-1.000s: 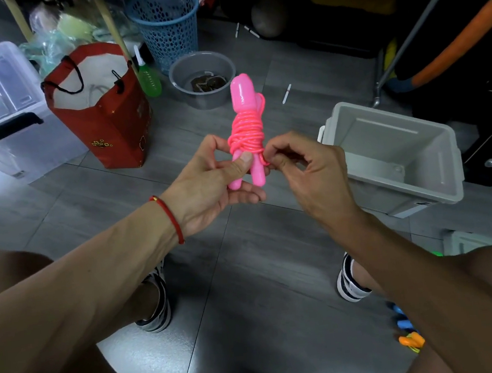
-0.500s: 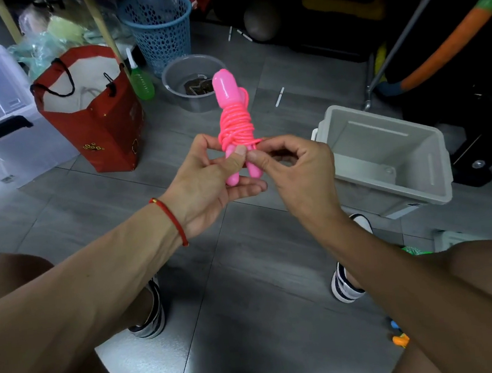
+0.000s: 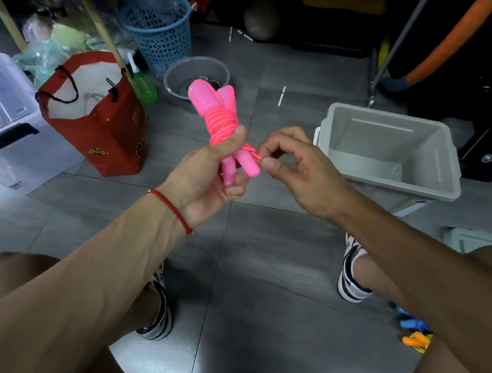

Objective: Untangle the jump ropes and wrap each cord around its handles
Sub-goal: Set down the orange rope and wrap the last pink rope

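A pink jump rope [image 3: 214, 108] stands upright in front of me, its two handles side by side with the pink cord coiled tightly round their middle. My left hand [image 3: 208, 178] grips the bundle, thumb pressed on the coils. My right hand [image 3: 293, 163] pinches the loose cord end beside the lower handle tips. By my right foot lie more ropes, with blue handles [image 3: 409, 322] and orange handles [image 3: 416, 341], partly hidden by my right arm.
An open grey plastic bin [image 3: 436, 174] sits on the floor to the right. A red paper bag [image 3: 107, 130], a clear storage box [image 3: 1, 119], a blue mesh basket [image 3: 160, 29], a green bottle [image 3: 145, 89] and a grey bowl [image 3: 180, 78] stand behind.
The bundle has tilted slightly left and my left thumb has slid up onto the coils. My right hand has shifted right, drawing the cord end out sideways.
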